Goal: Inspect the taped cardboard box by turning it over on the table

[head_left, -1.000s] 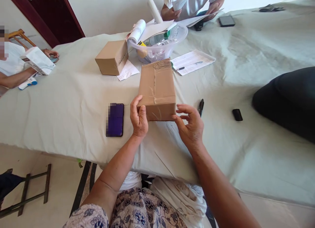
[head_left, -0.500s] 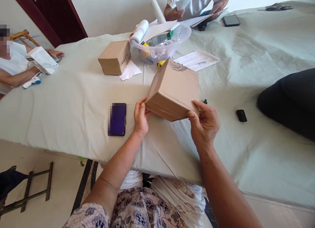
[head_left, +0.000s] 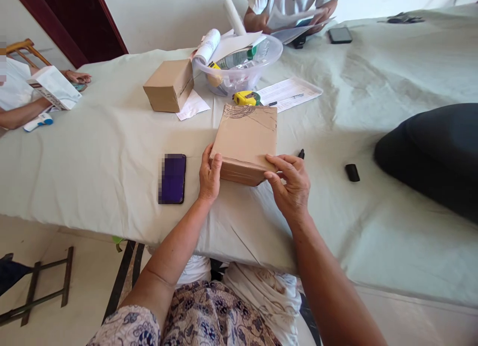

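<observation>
Both my hands hold a brown cardboard box [head_left: 246, 137] on or just above the cloth in front of me. Its top carries dark scribbled lines near the far edge. My left hand [head_left: 210, 174] grips the near left corner, thumb on the front and fingers along the side. At the near right corner, my right hand [head_left: 291, 184] pinches the edge between thumb and fingers. Beyond the box lies a yellow and green tape measure [head_left: 246, 98]. A black marker-like object [head_left: 301, 154] shows partly behind my right hand. To the left rests a purple phone [head_left: 174, 179].
Another cardboard box [head_left: 160, 94] stands beside a clear plastic basin [head_left: 274, 55] of rolls and tools. A printed sheet [head_left: 291, 92] with a pen lies to its right. A black rounded object [head_left: 429, 152] occupies the right side. Two people sit at the far and left sides.
The box has come down and levelled from its tilt, turning so its top faces me more squarely. The tape measure behind it is now uncovered. Both hands moved along with it.
</observation>
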`<state>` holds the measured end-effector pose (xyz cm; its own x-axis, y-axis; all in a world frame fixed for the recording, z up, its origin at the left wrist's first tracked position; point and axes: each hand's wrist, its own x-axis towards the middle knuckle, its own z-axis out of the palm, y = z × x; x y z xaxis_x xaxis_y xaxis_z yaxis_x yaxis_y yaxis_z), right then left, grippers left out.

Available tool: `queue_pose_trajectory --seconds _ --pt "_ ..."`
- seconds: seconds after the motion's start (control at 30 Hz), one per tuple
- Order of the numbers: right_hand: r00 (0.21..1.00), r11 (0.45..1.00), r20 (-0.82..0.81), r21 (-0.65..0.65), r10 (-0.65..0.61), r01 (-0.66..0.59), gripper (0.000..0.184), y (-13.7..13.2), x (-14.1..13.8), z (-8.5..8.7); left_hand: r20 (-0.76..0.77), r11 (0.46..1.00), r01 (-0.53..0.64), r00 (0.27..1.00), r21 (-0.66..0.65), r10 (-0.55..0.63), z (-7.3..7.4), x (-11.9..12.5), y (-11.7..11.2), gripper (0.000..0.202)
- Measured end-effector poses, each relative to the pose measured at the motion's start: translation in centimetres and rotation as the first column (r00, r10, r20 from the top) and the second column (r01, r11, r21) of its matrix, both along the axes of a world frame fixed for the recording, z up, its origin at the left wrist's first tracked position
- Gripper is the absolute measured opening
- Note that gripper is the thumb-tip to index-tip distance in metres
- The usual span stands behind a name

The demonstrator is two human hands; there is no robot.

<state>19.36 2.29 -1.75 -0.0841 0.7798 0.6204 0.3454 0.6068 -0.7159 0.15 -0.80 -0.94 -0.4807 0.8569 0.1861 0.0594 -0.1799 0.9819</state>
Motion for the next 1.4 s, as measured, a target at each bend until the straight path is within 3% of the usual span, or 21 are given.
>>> queue_pose_trajectory --seconds 0.23,0.37,0.57,0.8,0.9,1.07,1.13,1.2,1.3,1.4 --pt "0.998 0.999 -0.06 -0.052 -0.003 0.0 0.043 0.1 -0.2 -0.5 0.0 0.998 0.007 1.0 0.058 -0.007 0.5 0.2 -0.1 0.063" --pt "0.999 0.996 -0.032 -0.08 0.024 -0.026 0.052 0.2 -0.1 -0.9 0.02 0.994 -0.054 0.998 0.099 0.052 0.2 0.1 0.2 0.06" --pt "0.996 0.989 0.071 -0.142 0.061 -0.051 0.052 0.3 -0.1 -1.3 0.234 0.989 -0.135 0.965 0.067 0.116 -0.5 -0.3 0.9 0.064" --pt "0.996 0.986 -0.009 -0.139 -0.094 0.092 0.049 0.2 0.1 -1.0 0.526 0.999 0.032 0.849 0.034 -0.045 0.2 0.7 0.5 0.065" --pt "0.996 0.987 -0.06 -0.148 -0.071 0.062 0.052 0.2 0.3 -1.1 0.584 0.995 0.097 0.808 0.008 -0.083 0.3 0.9 0.4 0.064" --pt "0.99 0.999 -0.14 -0.044 0.008 -0.014 0.057 -0.1 0.6 -1.1 0.693 0.983 0.183 0.712 -0.026 -0.114 0.5 1.1 0.5 0.057" --pt "0.989 1.0 -0.147 -0.018 -0.002 -0.001 0.056 -0.3 0.7 -0.9 0.684 0.978 0.203 0.72 -0.051 -0.114 0.4 1.1 0.5 0.053" --pt "0.988 1.0 -0.153 -0.005 -0.03 0.03 0.051 -0.4 0.7 -0.6 0.613 0.98 0.179 0.785 -0.09 -0.088 0.0 1.0 0.5 0.048" --pt "0.985 0.998 -0.163 -0.01 -0.06 0.059 0.045 -0.5 0.7 -0.2 0.344 0.991 0.057 0.939 -0.121 -0.012 -0.4 0.6 0.5 0.042" --pt "0.983 0.999 -0.175 -0.013 -0.051 0.05 0.043 -0.4 0.8 -0.1 0.096 0.996 0.013 0.995 -0.083 -0.005 -0.4 0.1 0.3 0.046"
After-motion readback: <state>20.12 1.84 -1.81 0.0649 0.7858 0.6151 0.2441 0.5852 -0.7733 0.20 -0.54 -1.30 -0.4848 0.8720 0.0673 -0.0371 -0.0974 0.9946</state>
